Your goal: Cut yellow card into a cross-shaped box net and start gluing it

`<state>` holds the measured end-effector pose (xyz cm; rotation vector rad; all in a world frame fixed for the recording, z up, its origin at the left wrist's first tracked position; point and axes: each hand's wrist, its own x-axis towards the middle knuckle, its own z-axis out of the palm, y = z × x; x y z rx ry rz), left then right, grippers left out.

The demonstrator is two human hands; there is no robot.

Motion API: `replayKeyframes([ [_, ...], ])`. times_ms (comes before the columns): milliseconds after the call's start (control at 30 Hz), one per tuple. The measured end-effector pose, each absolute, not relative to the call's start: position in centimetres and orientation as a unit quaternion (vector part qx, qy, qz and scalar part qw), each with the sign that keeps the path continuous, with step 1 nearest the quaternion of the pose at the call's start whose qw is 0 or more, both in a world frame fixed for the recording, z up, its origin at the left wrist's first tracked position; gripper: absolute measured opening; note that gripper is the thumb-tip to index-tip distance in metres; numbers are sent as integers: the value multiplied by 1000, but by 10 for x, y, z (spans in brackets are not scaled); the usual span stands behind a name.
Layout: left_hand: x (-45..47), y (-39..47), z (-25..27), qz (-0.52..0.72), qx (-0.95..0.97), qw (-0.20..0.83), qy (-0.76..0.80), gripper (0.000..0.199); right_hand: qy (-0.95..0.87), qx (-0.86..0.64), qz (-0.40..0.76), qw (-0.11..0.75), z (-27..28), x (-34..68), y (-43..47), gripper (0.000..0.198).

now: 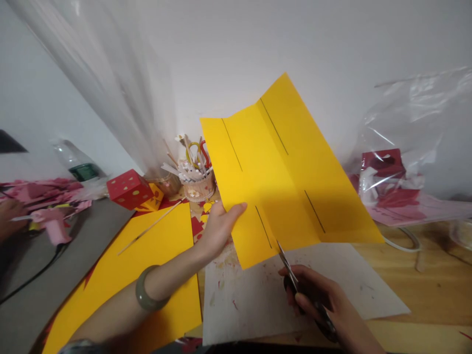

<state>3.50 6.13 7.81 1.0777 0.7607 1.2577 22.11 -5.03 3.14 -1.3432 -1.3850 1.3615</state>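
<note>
My left hand (217,228) grips the left edge of a yellow paper sheet (269,182), thumb on the face toward me and the other fingers hidden behind. Creases run across the sheet, and several short dark lines mark it. It is held up, tilted, above the worktable. In my right hand (319,295) is a pair of scissors (291,270) with dark handles. The blade tips meet the sheet's lower edge, just right of one dark line.
A white sheet (243,300) and a large yellow sheet (162,246) lie on the table. A red box (129,189), a pot of sticks (199,187) and a pink glue gun (53,223) stand left. Another person's hand (11,216) shows at far left. Clear plastic (398,123) covers red pieces right.
</note>
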Motion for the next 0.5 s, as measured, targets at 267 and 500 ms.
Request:
replayKeyframes([
  [267, 34, 63, 77, 544, 465, 613, 334, 20, -574, -553, 491, 351, 30, 224, -49, 38],
  [500, 34, 62, 77, 546, 470, 610, 331, 22, -574, -564, 478, 353, 33, 223, -50, 39],
])
